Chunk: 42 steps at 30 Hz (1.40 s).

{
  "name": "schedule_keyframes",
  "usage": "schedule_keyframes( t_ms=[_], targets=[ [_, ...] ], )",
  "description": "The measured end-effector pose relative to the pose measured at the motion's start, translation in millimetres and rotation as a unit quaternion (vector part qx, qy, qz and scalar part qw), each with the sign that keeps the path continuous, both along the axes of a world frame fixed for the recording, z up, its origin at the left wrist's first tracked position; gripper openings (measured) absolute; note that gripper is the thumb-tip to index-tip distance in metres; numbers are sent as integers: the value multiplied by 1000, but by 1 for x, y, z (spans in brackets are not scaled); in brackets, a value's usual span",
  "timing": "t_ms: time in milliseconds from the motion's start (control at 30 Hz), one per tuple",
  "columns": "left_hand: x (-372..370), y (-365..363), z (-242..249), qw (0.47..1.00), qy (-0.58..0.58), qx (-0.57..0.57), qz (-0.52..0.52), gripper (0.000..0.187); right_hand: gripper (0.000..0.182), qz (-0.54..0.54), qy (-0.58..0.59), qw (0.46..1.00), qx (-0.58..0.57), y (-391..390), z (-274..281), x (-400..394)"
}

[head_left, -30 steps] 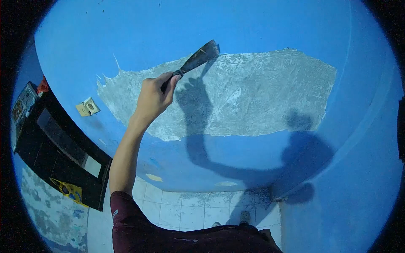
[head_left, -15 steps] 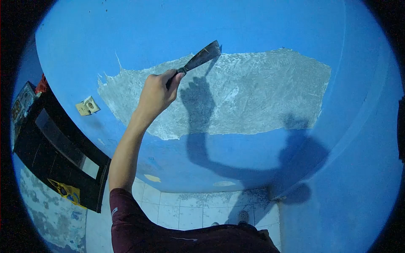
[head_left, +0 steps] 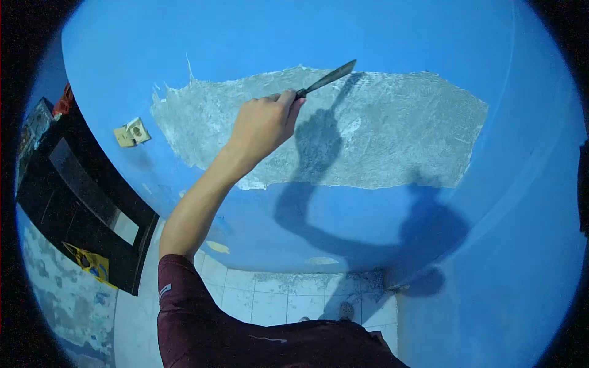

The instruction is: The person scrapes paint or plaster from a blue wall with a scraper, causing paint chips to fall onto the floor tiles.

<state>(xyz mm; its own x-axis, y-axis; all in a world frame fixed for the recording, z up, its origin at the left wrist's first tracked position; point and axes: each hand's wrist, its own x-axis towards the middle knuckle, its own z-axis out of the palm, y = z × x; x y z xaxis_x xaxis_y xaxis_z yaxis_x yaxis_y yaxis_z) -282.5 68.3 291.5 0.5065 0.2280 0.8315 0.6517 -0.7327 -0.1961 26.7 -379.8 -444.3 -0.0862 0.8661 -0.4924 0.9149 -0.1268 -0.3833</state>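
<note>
My left hand (head_left: 268,122) is closed around the dark handle of a putty knife (head_left: 332,76), in front of the blue wall (head_left: 257,30). The knife's blade points up and to the right, seen nearly edge-on, near the upper edge of a rough grey patch (head_left: 411,129) where the paint is gone. From this view I cannot tell whether the blade touches the wall. A shadow of the arm and knife falls across the patch. My right hand is not in view.
A cream wall socket (head_left: 132,132) is left of the patch. Dark furniture (head_left: 86,202) stands at the left, with a yellow bag (head_left: 92,264) near its lower edge. Below, the white tiled floor (head_left: 270,306) has debris along the wall, and a shoe (head_left: 346,311) shows.
My left hand has moved right and slightly up with the putty knife. The blade has turned from showing its flat face to nearly edge-on. The view has shifted slightly.
</note>
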Motion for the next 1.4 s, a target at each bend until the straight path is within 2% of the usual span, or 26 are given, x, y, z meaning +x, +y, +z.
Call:
schedule_keyframes(
  t_ms=[67, 233, 300, 367, 433, 500, 533, 567, 600, 633, 667, 700, 733, 800, 833, 900, 933, 1000, 1067, 1100, 1167, 1200, 1233, 1267, 1333, 1400],
  targets=[
    [1, -8, -13, 1000, 3, -12, -6, 16, 46, -5, -1, 1000, -5, -2, 0, 0],
    [11, -16, -73, 982, -50, -155, -92, 20, 49, -42, 19, 998, -40, 7, 17, -1],
    [13, -23, -105, 966, -26, -249, -70, 24, 50, -69, 49, 994, -67, 20, 35, -1],
    [17, -28, -147, 935, -62, -334, -105, 26, 51, -124, 85, 986, -76, 50, 55, 1],
    [26, -49, -188, 840, -141, -488, -190, 19, 52, -205, 118, 971, -43, 87, 99, 1],
    [38, -60, -276, 736, -176, -586, -290, 20, 53, -283, 149, 948, 8, 118, 154, -4],
    [42, -74, -321, 712, -170, -619, -285, 23, 53, -313, 161, 935, 34, 127, 176, -9],
    [45, -110, -314, 645, -168, -700, -256, 23, 54, -330, 167, 927, 59, 136, 193, -13],
    [46, -115, -381, 596, -175, -730, -285, 22, 54, -338, 166, 922, 85, 142, 208, -16],
    [44, -138, -386, 508, -195, -801, -249, 19, 55, -329, 153, 925, 109, 142, 212, -20],
    [48, -159, -375, 451, -211, -850, -172, 18, 55, -320, 138, 928, 133, 141, 216, -24],
    [49, -172, -388, 414, -231, -872, -123, 17, 55, -285, 114, 936, 174, 141, 220, -27],
    [46, -180, -393, 385, -212, -891, -115, 28, 55, -288, 109, 935, 174, 142, 237, -33],
    [45, -186, -410, 343, -176, -917, -107, 29, 59, -278, 27, 936, 216, 149, 286, -49],
    [46, -189, -402, 339, -180, -918, -103, 29, 59, -275, 28, 938, 211, 158, 297, -49],
    [55, -193, -370, 319, -156, -926, -128, 31, 67, -222, -41, 919, 324, 174, 320, -52],
    [58, -191, -362, 319, -156, -927, -124, 31, 68, -211, -49, 915, 341, 186, 352, -56],
    [68, -184, -348, 268, -162, -935, -167, 42, 68, -198, -56, 910, 359, 212, 394, -61],
    [85, -178, -331, 248, -195, -932, -178, 42, 67, -185, -67, 837, 511, 230, 412, -58],
    [94, -176, -322, 227, -227, -928, -188, 43, 67, -180, -69, 839, 509, 238, 424, -57],
    [110, -174, -303, 198, -271, -922, -191, 43, 64, -182, -118, 771, 599, 249, 447, -54],
    [117, -168, -290, 172, -294, -910, -238, 44, 64, -172, -113, 777, 595, 257, 456, -45],
    [123, -161, -275, 148, -316, -894, -283, 45, 56, -129, -149, 754, 627, 269, 464, -37],
    [129, -154, -250, 162, -328, -883, -295, 46, 49, -85, -183, 724, 659, 283, 477, -28],
    [141, -135, -203, 189, -341, -861, -328, 47, 42, -55, -154, 710, 685, 304, 524, -19],
    [149, -118, -172, 223, -336, -840, -363, 48, 42, 2, -175, 670, 721, 329, 572, -6]
  ],
)
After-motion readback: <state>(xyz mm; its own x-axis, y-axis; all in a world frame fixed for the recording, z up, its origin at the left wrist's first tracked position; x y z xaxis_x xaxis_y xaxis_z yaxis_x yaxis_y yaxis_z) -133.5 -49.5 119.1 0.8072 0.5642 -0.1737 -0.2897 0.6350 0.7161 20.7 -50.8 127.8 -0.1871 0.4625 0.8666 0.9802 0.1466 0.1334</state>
